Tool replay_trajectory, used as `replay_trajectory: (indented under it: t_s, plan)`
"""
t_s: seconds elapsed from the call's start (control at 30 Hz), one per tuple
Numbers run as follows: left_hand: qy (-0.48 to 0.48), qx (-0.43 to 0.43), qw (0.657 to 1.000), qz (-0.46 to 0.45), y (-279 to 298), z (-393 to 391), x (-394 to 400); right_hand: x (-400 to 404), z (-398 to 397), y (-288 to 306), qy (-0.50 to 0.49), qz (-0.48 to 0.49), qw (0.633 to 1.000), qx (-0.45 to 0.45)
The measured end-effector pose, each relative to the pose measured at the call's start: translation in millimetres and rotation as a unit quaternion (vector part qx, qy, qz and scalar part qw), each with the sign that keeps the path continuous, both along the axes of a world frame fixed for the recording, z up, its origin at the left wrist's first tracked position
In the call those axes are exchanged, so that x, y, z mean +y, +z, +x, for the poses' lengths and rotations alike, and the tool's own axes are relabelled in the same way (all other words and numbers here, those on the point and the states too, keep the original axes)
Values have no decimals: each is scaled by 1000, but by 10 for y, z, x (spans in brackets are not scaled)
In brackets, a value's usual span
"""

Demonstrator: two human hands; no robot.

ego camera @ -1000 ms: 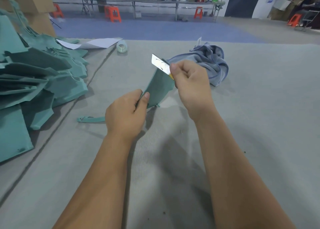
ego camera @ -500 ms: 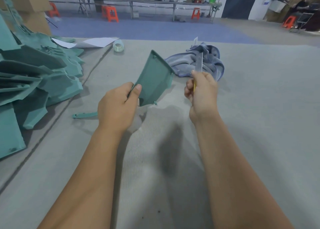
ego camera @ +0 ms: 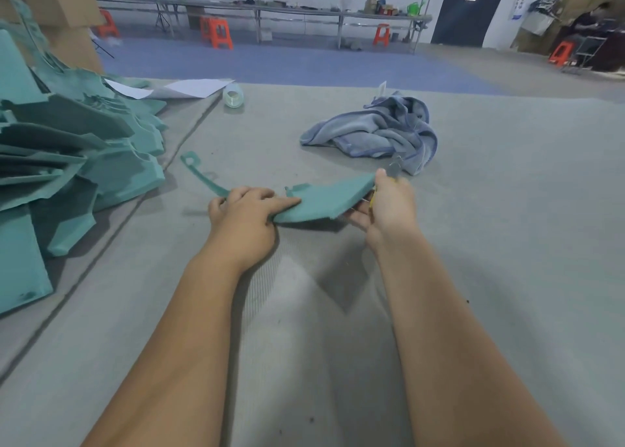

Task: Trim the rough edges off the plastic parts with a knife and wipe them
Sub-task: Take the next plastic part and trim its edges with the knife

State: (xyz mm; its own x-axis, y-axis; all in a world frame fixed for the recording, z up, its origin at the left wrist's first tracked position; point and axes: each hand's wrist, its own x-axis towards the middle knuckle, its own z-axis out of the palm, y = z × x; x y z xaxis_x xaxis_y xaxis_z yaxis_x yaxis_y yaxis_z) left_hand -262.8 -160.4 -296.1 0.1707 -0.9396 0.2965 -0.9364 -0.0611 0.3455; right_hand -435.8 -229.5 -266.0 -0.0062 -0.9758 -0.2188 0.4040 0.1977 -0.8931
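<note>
A grey felt-covered worktop (ego camera: pixel 490 243) fills the near view. Above its middle, the left hand (ego camera: pixel 245 209) grips one end of a flat teal plastic part (ego camera: pixel 324 198), held nearly level just over the surface. The right hand (ego camera: pixel 385 206) pinches the part's other end, fingers curled round a yellow-handled knife (ego camera: pixel 392 172) whose blade is mostly hidden and blurred. A thin teal plastic strip (ego camera: pixel 203 176) lies just beyond the left hand. A crumpled blue cloth (ego camera: pixel 378 130) sits farther back. Along the left edge, a heap of teal plastic parts (ego camera: pixel 74 162) is cut off by the frame. Beyond: a small tape roll (ego camera: pixel 233 96), white paper sheets (ego camera: pixel 189 88), blue floor, orange stools (ego camera: pixel 216 32), long benches.
</note>
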Motion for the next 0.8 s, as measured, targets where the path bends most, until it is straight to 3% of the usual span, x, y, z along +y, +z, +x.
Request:
replay_trajectory:
  t_s: [0.13,0.27,0.33,0.4,0.43,0.47,0.53,0.57,0.63,0.67,0.73,0.8]
  plan:
    - [11,28,998,53,40,-27,-15,-18,48,-50,-9,-82,980,181]
    - [42,9,999,4,28,-125,-11,12,71,-46,-91,-186,949,239]
    - [44,-4,998,-43,7,-168,-13,72,60,14,-152,-288,917,229]
    - [29,98,989,-106,55,-206,-17,137,55,76,-168,-420,860,238]
    - [25,209,969,-127,105,-224,-21,158,62,99,-158,-472,830,251]
    - [28,354,926,-127,162,-232,-18,172,77,105,-140,-512,804,267]
    - [50,620,779,-86,259,-188,-8,191,120,79,-80,-557,769,302]
    - [55,699,711,-59,273,-126,1,209,148,61,-40,-556,771,309]
    - [45,787,615,-21,258,32,28,273,197,76,65,-486,831,263]
    - [31,810,585,-13,241,106,46,302,208,104,131,-433,869,201]
    - [5,834,551,-2,232,193,77,306,207,156,227,-355,904,81]
    - [-4,829,559,14,245,218,94,304,204,197,273,-307,910,54]
